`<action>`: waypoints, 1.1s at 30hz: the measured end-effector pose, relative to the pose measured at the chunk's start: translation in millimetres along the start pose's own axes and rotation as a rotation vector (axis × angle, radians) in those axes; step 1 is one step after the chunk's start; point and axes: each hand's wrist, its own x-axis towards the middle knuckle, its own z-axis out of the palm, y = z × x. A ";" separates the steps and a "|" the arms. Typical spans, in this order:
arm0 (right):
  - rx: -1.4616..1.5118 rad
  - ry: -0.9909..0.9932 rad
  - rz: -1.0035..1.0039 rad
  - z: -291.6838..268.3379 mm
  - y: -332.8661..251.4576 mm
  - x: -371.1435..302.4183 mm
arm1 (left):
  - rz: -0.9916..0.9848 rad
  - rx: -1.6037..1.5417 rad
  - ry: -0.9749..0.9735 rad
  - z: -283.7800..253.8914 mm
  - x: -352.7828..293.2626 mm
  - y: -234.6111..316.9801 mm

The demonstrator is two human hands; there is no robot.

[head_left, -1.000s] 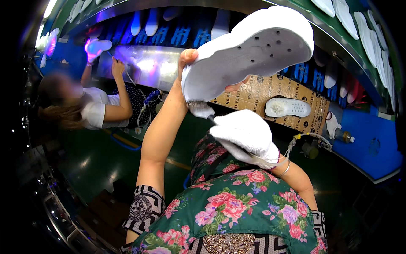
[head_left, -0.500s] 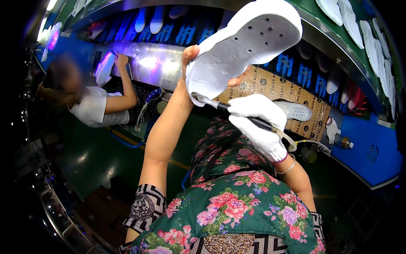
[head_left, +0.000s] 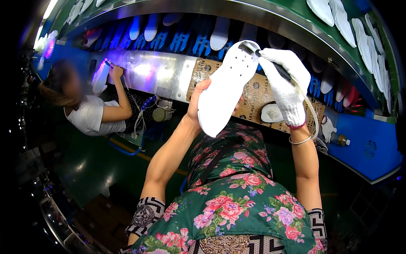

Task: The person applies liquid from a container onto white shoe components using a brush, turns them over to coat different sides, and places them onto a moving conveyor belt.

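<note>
A long white shoe sole (head_left: pixel 225 91) is tilted upward in front of me, small holes dotting its upper half. My bare left hand (head_left: pixel 197 98) grips its lower left edge, and fingertips show at the opposite side. My right hand (head_left: pixel 288 82), in a white knitted glove, is closed around a black-handled brush (head_left: pixel 282 72). The brush head rests at the far, rounded end of the sole, inside the rim. From the handle a pale hose (head_left: pixel 312 111) runs down past my right wrist. Below the glove, part of another sole (head_left: pixel 272 114) lies on a cardboard sheet (head_left: pixel 256 94).
Soles and blue holders (head_left: pixel 179 41) line a rack behind the bench. White soles (head_left: pixel 338 23) lie on the green upper belt. A co-worker (head_left: pixel 91 101) at left brushes a sole. A bottle (head_left: pixel 339 139) and a white glove (head_left: pixel 327 128) lie at right.
The sole has moved lower and farther from my view, swinging more upright. My right hand has carried the brush from the sole's near end up to its far end.
</note>
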 end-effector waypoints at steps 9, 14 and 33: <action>0.497 -0.372 0.369 4.1 -63.3 -46.1 | 0.166 -0.276 -0.022 -12.8 -7.3 16.3; 0.398 -0.434 0.164 6.0 -66.5 -36.2 | 0.262 -0.130 -0.068 -0.2 -0.1 29.5; 1.196 0.003 0.821 -10.4 -19.7 -68.1 | 0.417 -0.041 -0.405 -0.4 -30.6 93.7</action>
